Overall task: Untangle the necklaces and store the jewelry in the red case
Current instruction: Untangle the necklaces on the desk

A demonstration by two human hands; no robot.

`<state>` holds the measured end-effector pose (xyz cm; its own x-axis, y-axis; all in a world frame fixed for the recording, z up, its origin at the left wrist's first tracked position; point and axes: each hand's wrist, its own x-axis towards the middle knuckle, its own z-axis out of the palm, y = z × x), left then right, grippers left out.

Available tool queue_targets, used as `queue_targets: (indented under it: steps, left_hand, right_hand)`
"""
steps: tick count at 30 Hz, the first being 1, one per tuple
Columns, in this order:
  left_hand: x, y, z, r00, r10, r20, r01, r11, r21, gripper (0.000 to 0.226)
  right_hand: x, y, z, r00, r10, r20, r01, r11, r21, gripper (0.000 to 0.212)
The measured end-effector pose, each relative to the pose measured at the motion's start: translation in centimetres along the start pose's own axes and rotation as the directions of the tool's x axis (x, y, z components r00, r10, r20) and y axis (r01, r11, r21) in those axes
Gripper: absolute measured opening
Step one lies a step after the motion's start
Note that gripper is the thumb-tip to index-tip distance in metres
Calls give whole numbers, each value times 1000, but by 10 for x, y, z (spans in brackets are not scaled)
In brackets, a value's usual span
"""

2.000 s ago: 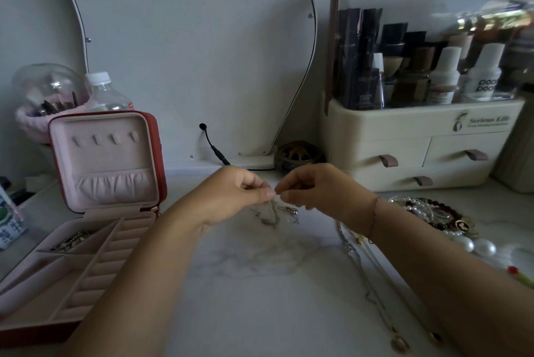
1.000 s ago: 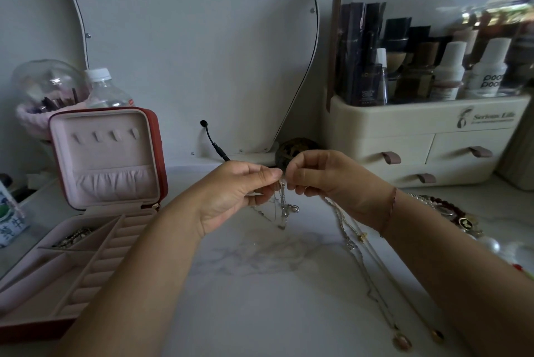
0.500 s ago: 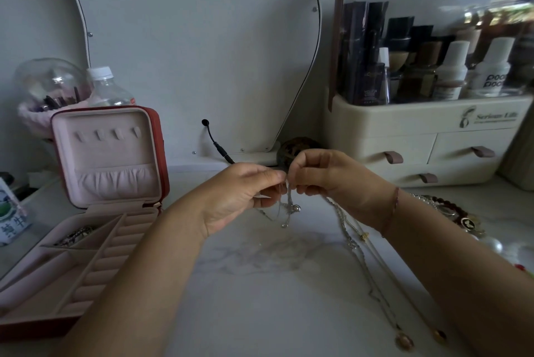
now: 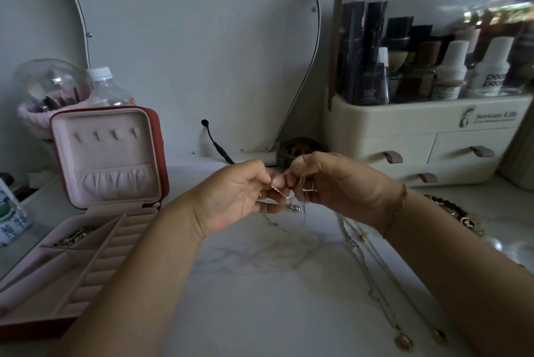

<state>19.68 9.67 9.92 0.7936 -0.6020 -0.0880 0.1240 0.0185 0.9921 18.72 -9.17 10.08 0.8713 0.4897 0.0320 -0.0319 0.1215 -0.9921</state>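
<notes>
Tangled necklaces (image 4: 292, 196), a small knot of thin silvery chains, are held just above the marble counter (image 4: 260, 284), between two hands at the middle of the view. The left hand (image 4: 234, 200) has its grip clamped on one strand, pinched between thumb and forefinger. The right hand (image 4: 335, 183) has its grip clamped on the rest of the bundle, fingers curled round it. A clasp (image 4: 293, 207) and loose ends dangle beneath the fingers. Two long pendant chains (image 4: 372, 275) run from below the right wrist across the counter toward the viewer; whether they join the knot cannot be told. The red case (image 4: 163, 154) stands open at the left, well apart from the hands, with one piece of jewelry (image 4: 75, 236) in a rear compartment. Beaded bracelets (image 4: 453, 210) lie at the far right. As a judgement of risk, pulling the strands apart too hard could tighten the knot or snap a fine link. The dangling ends could also catch the chains lying nearby and start a fresh tangle.
</notes>
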Motion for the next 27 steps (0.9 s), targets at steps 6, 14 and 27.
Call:
queue_targets:
  steps: [6, 14, 27]
  left_hand:
    - [0, 4, -5, 997, 77, -7, -77, 986, -150, 11]
    - [10, -10, 10, 954, 170, -245, -133, 978, 160, 37]
    - [10, 0, 9, 965, 184, -188, -231, 935, -269, 27]
  right_hand:
    - [-2, -10, -9, 998, -36, -45, 42, 991, 128, 14]
    - [-5, -9, -10, 993, -68, -100, 68, 998, -3, 9]
    - [0, -4, -8, 994, 68, -86, -60, 994, 95, 25]
